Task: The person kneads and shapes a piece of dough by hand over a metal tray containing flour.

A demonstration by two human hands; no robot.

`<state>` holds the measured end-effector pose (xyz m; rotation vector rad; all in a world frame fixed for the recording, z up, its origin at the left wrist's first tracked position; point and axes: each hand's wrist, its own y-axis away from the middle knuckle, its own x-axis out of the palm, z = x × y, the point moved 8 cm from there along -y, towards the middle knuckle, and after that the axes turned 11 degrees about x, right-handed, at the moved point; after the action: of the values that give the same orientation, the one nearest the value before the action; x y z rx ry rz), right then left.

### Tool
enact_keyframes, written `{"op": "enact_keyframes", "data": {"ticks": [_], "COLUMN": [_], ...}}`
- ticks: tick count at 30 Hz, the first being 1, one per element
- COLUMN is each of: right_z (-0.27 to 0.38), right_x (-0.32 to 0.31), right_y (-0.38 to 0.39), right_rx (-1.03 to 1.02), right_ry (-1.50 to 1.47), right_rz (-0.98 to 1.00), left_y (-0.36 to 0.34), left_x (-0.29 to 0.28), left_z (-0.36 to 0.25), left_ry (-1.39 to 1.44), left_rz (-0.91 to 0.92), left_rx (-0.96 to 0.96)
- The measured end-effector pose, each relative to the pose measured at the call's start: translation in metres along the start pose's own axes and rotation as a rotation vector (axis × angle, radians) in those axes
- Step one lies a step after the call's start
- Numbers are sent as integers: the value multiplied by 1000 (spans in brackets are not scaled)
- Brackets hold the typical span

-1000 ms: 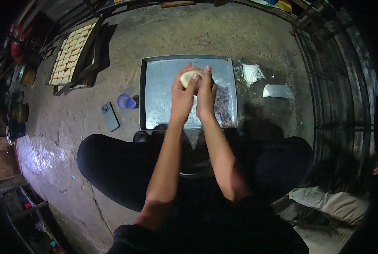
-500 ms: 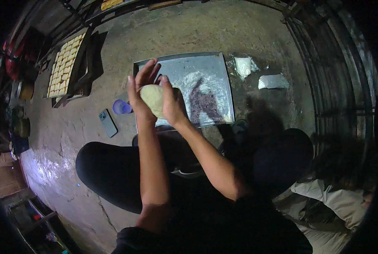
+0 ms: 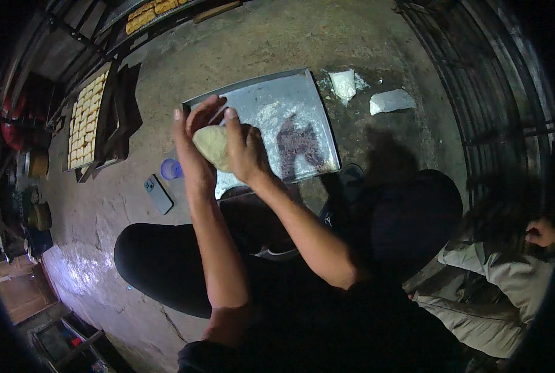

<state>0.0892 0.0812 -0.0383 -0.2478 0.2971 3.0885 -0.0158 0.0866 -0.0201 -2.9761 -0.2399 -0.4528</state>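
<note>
A pale ball of dough (image 3: 212, 148) is held between my two hands, above the left side of a metal tray. My left hand (image 3: 195, 158) cups it from the left and below, its thumb pointing up and its fingers curling behind the dough. From the right, my right hand (image 3: 247, 154) presses against it with the thumb upright; its other fingers are mostly hidden. The shallow tray (image 3: 323, 115) lies on the floor in front of me, its surface dusted with white flour (image 3: 271, 115). Part of the dough is covered by my hands.
A purple cup (image 3: 171, 168) and a phone (image 3: 159, 194) are left of the tray. Right of it lie two bags of white powder (image 3: 344, 85). A tray of pale pastry pieces (image 3: 88, 121) stands far left. Metal bars (image 3: 476, 99) line the right; another person's light-trousered leg (image 3: 520, 273) shows there.
The whole view has shifted and turned slightly. My hands still hold the dough, and my right hand now covers more of its right side.
</note>
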Motion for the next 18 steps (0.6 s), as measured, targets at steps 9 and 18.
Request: {"op": "enact_keyframes", "data": {"ticks": [9, 18], "right_z": [-19, -47], "right_x": [0, 22], "right_y": [-4, 4], "right_rx": [-67, -67], "right_ry": [476, 545], "right_rz": [-169, -41], "left_y": [11, -4], "left_x": [-46, -96], "left_z": [51, 115], "left_ry": [-450, -656], "left_rz": [-406, -366], "left_rx": [-13, -136]}}
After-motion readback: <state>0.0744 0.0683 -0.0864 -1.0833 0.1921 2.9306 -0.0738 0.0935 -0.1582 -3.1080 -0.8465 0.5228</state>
